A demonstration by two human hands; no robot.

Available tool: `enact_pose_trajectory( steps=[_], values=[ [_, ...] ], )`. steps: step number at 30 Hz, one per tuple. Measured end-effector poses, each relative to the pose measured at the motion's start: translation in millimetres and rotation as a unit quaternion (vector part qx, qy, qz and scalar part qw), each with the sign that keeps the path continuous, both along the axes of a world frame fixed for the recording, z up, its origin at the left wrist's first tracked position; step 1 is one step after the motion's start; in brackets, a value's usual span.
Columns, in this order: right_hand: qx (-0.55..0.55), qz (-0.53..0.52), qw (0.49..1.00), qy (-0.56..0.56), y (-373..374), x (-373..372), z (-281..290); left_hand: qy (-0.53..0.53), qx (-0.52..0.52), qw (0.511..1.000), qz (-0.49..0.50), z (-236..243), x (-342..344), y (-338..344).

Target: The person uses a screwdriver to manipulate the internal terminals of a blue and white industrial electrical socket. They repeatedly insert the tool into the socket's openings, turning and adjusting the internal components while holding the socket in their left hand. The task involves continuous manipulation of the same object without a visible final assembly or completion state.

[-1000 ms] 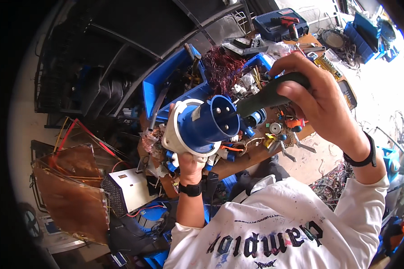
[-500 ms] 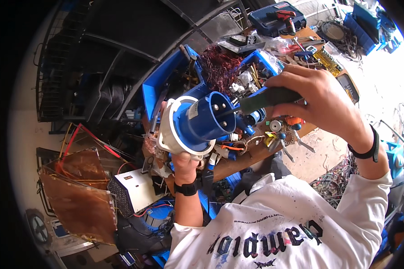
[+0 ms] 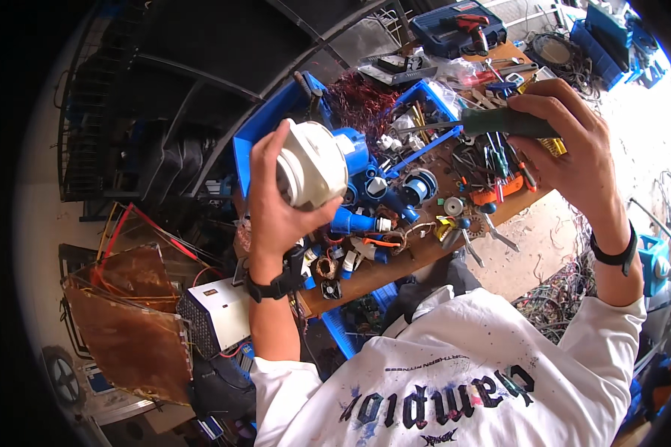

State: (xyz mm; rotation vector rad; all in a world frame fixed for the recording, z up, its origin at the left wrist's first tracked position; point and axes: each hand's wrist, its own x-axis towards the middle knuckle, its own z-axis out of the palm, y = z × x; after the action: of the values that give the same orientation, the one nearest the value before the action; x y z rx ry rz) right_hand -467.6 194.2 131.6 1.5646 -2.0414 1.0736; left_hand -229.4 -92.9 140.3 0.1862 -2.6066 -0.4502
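My left hand [image 3: 274, 212] is closed round a white and blue industrial plug connector [image 3: 313, 164], its white flanged back turned up toward me and its blue barrel facing away. My right hand [image 3: 574, 149] grips a screwdriver [image 3: 492, 121] by its dark green handle, held to the right of the connector and apart from it, the thin shaft pointing left. Below both hands lie several blue plug parts [image 3: 361, 220], a blue round socket [image 3: 419, 186], and pliers and other hand tools [image 3: 488, 160] on the wooden workbench [image 3: 410, 261].
Blue trays [image 3: 253, 112] of parts and red wire stand at the back. A toolbox [image 3: 443, 33] with a red drill [image 3: 473, 30] sits at the bench's far end. To my left are a brown board [image 3: 123, 335] and a white metal box [image 3: 227, 316]; tangled cables [image 3: 544, 290] lie right.
The connector has moved up and turned so its pins now face away and its white back shows. My right hand has lifted the screwdriver up and right, away from the connector.
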Motion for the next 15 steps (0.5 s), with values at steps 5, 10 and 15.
enact_pose_trajectory(
  steps=[5,10,15],
  values=[
    [0.001,-0.015,0.999,-0.047,12.0,-0.7,-5.2,0.017,0.071,0.996,0.049,-2.9,-6.9,-7.4],
    [-0.014,-0.01,0.994,-0.104,17.4,-2.1,-4.4,0.023,0.009,0.998,0.064,2.4,-9.4,-23.5],
    [-0.007,-0.013,0.993,-0.115,21.8,-2.3,-13.3,-0.014,-0.021,0.995,0.093,6.3,-15.0,-39.5]
  ],
)
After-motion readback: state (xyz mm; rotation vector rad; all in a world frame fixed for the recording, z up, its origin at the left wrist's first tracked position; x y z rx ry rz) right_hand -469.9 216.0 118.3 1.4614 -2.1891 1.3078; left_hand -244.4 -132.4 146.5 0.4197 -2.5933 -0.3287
